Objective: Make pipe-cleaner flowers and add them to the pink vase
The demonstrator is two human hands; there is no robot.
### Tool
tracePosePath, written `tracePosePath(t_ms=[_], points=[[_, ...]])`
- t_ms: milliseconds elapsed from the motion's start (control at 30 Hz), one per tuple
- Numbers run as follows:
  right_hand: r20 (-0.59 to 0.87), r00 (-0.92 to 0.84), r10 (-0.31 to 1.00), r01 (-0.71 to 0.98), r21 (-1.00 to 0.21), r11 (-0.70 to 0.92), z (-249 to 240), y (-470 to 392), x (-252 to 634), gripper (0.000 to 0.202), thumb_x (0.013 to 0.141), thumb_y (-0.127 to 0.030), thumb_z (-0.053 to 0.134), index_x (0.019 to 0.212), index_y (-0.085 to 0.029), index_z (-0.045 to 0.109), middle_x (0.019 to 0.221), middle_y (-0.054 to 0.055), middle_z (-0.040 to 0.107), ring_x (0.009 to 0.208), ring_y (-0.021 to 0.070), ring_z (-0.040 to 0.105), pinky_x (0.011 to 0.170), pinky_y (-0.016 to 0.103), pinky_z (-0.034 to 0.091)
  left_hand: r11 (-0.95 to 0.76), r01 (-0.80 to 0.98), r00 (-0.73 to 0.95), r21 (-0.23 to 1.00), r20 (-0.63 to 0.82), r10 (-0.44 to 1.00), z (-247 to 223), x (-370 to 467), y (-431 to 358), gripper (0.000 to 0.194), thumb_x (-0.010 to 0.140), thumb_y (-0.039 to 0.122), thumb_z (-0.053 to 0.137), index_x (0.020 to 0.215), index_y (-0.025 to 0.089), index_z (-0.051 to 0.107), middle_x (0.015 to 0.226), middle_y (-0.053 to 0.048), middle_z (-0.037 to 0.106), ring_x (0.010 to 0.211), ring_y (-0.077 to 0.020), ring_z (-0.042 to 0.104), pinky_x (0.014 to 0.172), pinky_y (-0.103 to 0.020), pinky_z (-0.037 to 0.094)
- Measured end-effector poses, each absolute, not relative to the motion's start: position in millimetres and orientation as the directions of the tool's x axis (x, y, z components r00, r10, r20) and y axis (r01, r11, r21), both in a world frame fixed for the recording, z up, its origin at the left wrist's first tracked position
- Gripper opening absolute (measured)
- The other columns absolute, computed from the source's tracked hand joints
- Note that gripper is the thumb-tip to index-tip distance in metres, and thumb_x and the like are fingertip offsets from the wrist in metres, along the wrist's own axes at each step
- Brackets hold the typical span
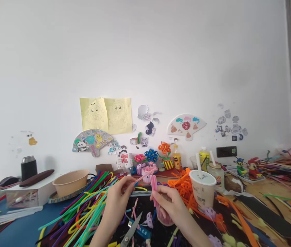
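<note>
Scissors (131,234) lie nearest the camera, tips pointing away. From the left, loose coloured stems (83,216) spread beside the left hand (121,193), whose thumb and fingertips meet in a pinch on a thin pink strand (144,176); whether this joins the folded pink bundle (153,185) cannot be told. That bundle stands upright just right of it, in the curled fingers of the right hand (170,200). It looks light, fuzzy and bendable, easily flattened, so a gentle pinch across its lower sides should suit
</note>
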State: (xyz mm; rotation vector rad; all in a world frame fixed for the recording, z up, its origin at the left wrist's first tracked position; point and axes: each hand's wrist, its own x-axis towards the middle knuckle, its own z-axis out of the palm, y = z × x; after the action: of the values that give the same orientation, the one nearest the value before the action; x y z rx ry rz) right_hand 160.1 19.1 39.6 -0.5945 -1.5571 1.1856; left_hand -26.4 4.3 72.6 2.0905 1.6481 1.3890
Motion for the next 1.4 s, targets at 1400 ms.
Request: tracePosePath(t_ms=[1400], points=[[0.378, -0.438, 0.816, -0.167, -0.926, 0.339, 26.2, 26.9, 153.7, 0.046, 0.083, -0.063, 0.052, 0.070, -0.019, 0.048, 0.038, -0.013, 0.033, 0.031, 0.0041, 0.029, 0.035, 0.017, 0.022, -0.525, 0.725, -0.163, 0.446, 0.851, 0.499, 37.6, -44.4, -31.6, 0.018, 0.087, 0.036, 0.052, 0.084, 0.026, 0.066, 0.078, 0.000, 0.070, 0.073, -0.0171, 0.064, 0.071, -0.025, 0.050]])
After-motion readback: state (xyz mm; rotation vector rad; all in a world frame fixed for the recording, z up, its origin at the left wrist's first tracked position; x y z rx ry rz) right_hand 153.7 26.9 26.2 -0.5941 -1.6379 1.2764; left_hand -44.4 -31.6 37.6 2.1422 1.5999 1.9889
